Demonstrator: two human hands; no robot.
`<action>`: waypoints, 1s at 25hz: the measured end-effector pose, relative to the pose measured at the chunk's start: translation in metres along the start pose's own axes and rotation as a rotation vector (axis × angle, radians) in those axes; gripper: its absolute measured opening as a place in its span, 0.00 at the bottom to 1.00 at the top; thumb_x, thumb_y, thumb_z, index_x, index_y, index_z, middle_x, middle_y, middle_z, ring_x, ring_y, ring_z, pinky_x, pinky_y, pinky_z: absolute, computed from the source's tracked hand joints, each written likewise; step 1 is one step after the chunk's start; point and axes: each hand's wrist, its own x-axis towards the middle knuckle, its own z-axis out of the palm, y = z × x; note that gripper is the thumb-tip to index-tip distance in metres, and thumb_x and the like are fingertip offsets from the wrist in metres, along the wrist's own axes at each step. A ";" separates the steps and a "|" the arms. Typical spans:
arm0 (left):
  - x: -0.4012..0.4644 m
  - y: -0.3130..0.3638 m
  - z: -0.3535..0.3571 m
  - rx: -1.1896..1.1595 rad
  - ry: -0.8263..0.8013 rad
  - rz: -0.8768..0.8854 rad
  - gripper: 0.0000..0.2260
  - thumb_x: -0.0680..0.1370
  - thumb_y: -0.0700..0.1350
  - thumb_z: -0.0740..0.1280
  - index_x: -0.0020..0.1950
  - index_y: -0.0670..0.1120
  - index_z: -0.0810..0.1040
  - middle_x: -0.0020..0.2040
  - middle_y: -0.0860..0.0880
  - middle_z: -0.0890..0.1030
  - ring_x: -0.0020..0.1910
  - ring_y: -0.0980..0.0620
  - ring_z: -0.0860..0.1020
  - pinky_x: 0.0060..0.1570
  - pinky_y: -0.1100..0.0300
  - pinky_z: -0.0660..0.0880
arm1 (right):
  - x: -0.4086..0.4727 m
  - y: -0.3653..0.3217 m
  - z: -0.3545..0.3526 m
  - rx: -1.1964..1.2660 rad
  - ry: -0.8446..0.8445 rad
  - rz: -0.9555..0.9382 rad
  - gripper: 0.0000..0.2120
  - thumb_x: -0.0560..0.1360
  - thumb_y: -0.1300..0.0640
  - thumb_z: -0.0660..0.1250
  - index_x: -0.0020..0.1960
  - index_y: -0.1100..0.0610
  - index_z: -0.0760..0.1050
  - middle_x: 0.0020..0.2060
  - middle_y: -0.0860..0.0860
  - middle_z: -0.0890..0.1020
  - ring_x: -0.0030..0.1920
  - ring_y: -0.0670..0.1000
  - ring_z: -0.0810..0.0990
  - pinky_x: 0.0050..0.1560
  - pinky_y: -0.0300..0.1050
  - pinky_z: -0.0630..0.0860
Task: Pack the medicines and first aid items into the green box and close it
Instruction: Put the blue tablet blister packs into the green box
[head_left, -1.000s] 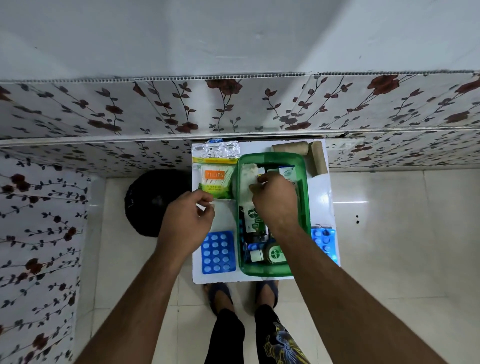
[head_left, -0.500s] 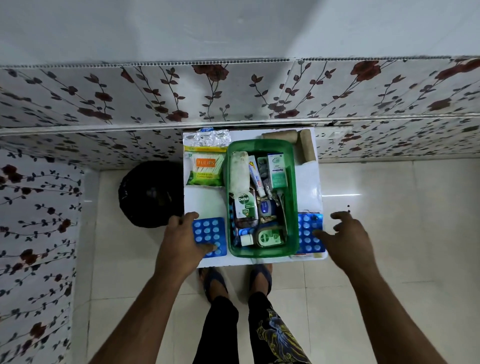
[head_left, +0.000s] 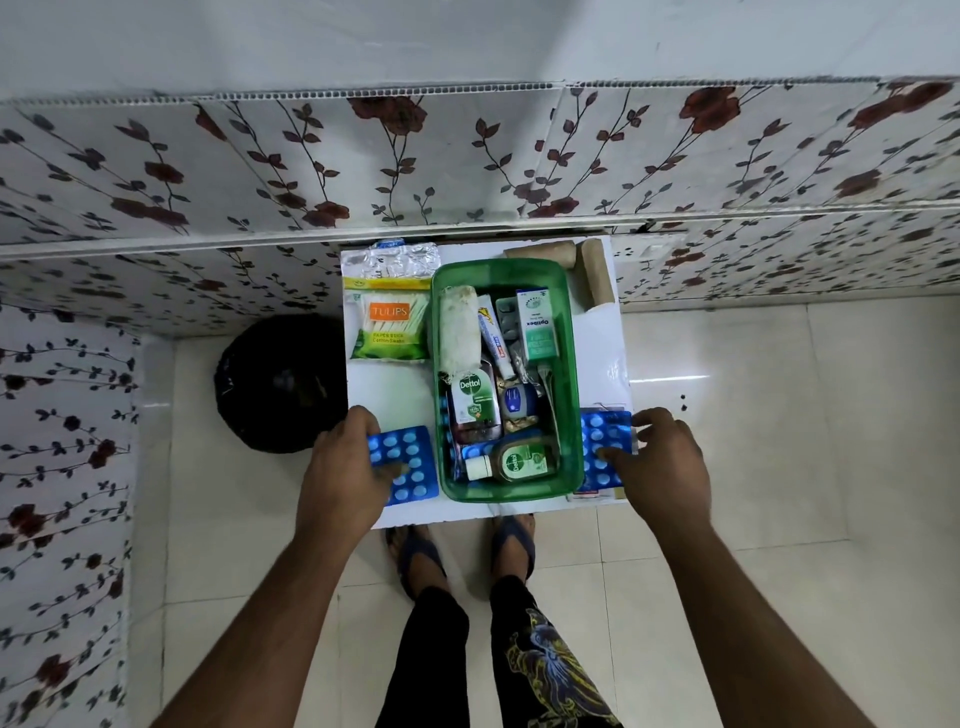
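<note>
The green box (head_left: 575, 364) stands open in the middle of a small white table (head_left: 389, 395). Inside lie a gauze roll (head_left: 460, 332), two Dettol bottles (head_left: 471, 400), a tube, a white-green carton (head_left: 537, 325) and blister strips. My left hand (head_left: 343, 480) grips a blue blister pack (head_left: 410, 465) left of the box, thumb on its far corner and fingers on top. My right hand (head_left: 662, 462) rests spread fingertips on a second blue blister pack (head_left: 602, 441) right of the box. No lid is in view.
A cotton swab packet (head_left: 389, 325) and a silver blister strip (head_left: 400, 260) lie at the table's back left. Two brown bandage rolls (head_left: 597, 278) sit at the back right. A black round object (head_left: 280, 384) stands on the floor to the left. A floral wall is behind.
My right hand came out of the box and moved to the right blister pack. My left hand dropped back from the table's middle onto the left blister pack.
</note>
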 end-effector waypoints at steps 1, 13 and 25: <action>0.001 0.000 -0.003 -0.038 -0.003 -0.011 0.16 0.70 0.41 0.74 0.45 0.51 0.66 0.41 0.49 0.76 0.42 0.45 0.75 0.36 0.53 0.71 | 0.000 0.000 -0.001 0.017 0.004 0.012 0.21 0.68 0.53 0.76 0.57 0.54 0.73 0.53 0.52 0.79 0.45 0.52 0.77 0.41 0.44 0.69; 0.002 0.117 -0.087 -0.466 0.021 0.137 0.14 0.76 0.36 0.68 0.49 0.56 0.79 0.43 0.55 0.80 0.41 0.57 0.79 0.38 0.61 0.78 | -0.008 -0.008 -0.053 0.348 0.100 -0.021 0.07 0.73 0.61 0.72 0.49 0.55 0.77 0.43 0.51 0.81 0.46 0.55 0.81 0.39 0.44 0.78; 0.017 0.142 0.008 0.262 -0.158 0.304 0.14 0.74 0.36 0.70 0.57 0.47 0.81 0.52 0.43 0.78 0.51 0.43 0.78 0.44 0.53 0.74 | -0.011 -0.030 -0.079 0.636 0.088 -0.062 0.13 0.76 0.64 0.67 0.40 0.47 0.77 0.38 0.47 0.81 0.37 0.48 0.80 0.33 0.39 0.76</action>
